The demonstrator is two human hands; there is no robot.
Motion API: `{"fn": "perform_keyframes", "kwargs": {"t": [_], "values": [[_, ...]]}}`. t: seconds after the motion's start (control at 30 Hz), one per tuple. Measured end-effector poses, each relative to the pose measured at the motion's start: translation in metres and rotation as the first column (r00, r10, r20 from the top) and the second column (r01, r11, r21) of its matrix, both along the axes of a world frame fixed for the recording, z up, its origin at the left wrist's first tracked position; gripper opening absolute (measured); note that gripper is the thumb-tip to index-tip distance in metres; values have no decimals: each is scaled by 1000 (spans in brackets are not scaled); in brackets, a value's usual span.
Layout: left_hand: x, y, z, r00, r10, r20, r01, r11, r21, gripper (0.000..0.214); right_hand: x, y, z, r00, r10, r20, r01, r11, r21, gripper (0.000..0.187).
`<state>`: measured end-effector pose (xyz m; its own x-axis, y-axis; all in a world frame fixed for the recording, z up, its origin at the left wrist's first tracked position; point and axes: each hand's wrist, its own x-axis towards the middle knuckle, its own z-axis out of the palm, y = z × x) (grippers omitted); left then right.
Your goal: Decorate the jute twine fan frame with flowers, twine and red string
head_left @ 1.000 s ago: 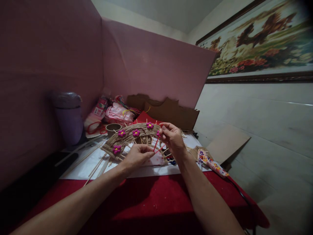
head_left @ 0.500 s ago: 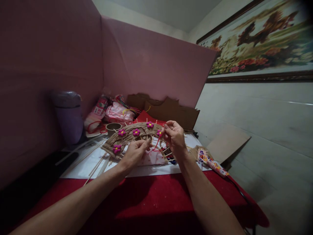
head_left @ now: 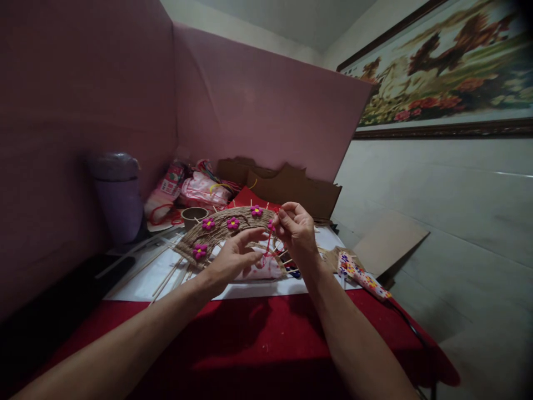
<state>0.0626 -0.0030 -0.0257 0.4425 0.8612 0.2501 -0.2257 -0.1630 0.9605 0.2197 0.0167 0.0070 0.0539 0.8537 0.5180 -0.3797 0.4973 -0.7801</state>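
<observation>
My right hand [head_left: 296,229] pinches a red cord [head_left: 268,244], whose loose length hangs down between my two hands. To its left, my left hand [head_left: 237,256] is open, thumb and fingers apart, close to the dangling cord. Behind my hands lies a curved, fan-like piece wound with brown twine [head_left: 219,225], thin wooden sticks poking out around its edge. Purple flowers with yellow centres, one a purple flower [head_left: 233,223], sit on the twine. Under my left hand shows a pale pink patterned piece [head_left: 270,270], partly covered.
A glue gun with a flowered wrap [head_left: 362,276] lies at right, its black cable trailing off the red cloth [head_left: 266,339]. At left stand a purple bottle [head_left: 117,200] and a cardboard ring [head_left: 194,215]. Torn cardboard [head_left: 287,186] leans behind; wooden sticks [head_left: 166,280] lie at left.
My left hand has opened from a pinch, its fingers spreading by the cord. The red cord now hangs straighter below my right hand, which stays nearly in place.
</observation>
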Motion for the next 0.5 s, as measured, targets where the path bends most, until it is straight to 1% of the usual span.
{"fn": "perform_keyframes", "kwargs": {"t": [0.07,0.13,0.23,0.3,0.43,0.5], "values": [[2,-3,-2,992,-127,4,127,990,-56,65,-2,-2,0,999,30,13,-30,1000,6,30],[4,-3,-5,987,-163,-10,161,982,-101,58,-3,-2,0,999,44,13,-44,999,8,30],[6,-1,-9,992,-118,-52,109,984,-143,39,-1,-1,0,999,41,-21,-41,999,4,31],[7,0,-10,993,-91,-73,79,985,-151,32,1,1,0,999,29,-45,-30,1000,-4,31],[6,-1,-7,983,-70,-168,48,990,-134,29,3,4,-1,998,11,-63,-12,1000,-22,32],[7,-1,-6,982,-24,-187,4,994,-109,28,3,5,-2,998,0,-70,-2,1000,-19,33]]}}
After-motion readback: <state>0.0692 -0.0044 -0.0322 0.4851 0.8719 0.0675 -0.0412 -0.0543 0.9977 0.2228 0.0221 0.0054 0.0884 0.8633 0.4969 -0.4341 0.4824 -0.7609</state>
